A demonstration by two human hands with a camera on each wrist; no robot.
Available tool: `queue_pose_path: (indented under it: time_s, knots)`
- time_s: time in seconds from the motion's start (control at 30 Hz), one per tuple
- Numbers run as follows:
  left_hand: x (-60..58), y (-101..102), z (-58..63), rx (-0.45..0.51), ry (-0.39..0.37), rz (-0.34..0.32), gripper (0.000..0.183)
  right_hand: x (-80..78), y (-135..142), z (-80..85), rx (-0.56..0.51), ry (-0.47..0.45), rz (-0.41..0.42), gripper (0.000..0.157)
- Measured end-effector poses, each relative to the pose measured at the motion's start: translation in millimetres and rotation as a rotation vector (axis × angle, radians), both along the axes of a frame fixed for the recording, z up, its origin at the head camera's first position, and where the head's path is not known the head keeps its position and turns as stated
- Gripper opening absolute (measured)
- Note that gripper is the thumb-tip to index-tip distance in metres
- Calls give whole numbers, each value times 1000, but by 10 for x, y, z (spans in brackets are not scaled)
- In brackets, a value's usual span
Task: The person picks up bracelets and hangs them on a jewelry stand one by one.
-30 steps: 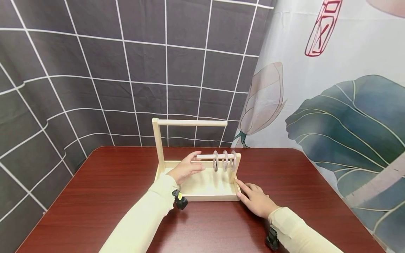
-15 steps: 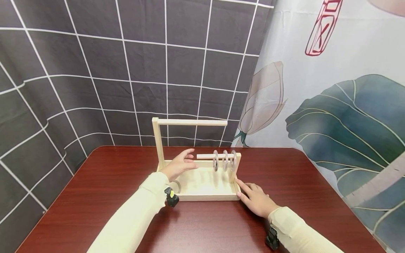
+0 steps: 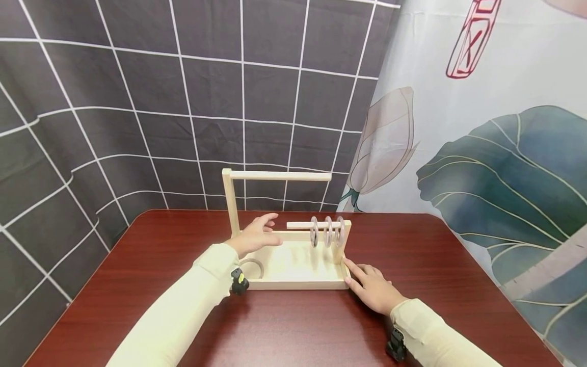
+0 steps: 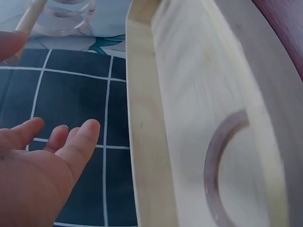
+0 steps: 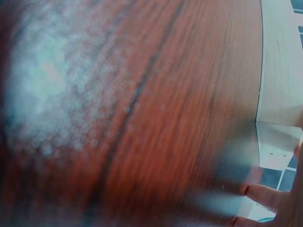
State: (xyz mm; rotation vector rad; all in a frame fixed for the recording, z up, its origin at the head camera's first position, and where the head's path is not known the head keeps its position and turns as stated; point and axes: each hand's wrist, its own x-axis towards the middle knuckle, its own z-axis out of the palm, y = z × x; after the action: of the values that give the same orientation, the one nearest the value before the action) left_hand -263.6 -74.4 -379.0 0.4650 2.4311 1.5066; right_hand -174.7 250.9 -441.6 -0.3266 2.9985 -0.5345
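A pale wooden stand has a shallow tray (image 3: 298, 286), a tall left post with an upper bar (image 3: 279, 176), and a lower bar (image 3: 298, 225) on a short right post. Three translucent bangles (image 3: 314, 232) hang on the lower bar. Another bangle (image 3: 262, 267) lies in the tray's left end; the left wrist view shows this bangle (image 4: 211, 163) on the tray floor. My left hand (image 3: 254, 237) hovers over the tray's left part, fingers spread and holding nothing. My right hand (image 3: 375, 293) rests with extended fingers against the tray's right end.
The stand sits on a reddish-brown wooden table (image 3: 293, 326). Behind it hangs a dark grey curtain (image 3: 202, 137) with a white grid. A white curtain (image 3: 440, 112) with leaf and flower prints hangs at the right.
My left hand has moved left, away from the free end of the lower bar. The bangle in the tray has come into view beneath it. My right hand stays in place.
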Motion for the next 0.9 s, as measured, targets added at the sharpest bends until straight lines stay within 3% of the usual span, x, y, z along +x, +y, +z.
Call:
queue_pose_path:
  time_s: [0.57,0.9]
  knots:
    - [29,-149,84,-286,175,-102,81,8,-7,25,0,13,10,57]
    - [7,-324,-26,-412,266,-167,82,2,1,7,4,12,11,58]
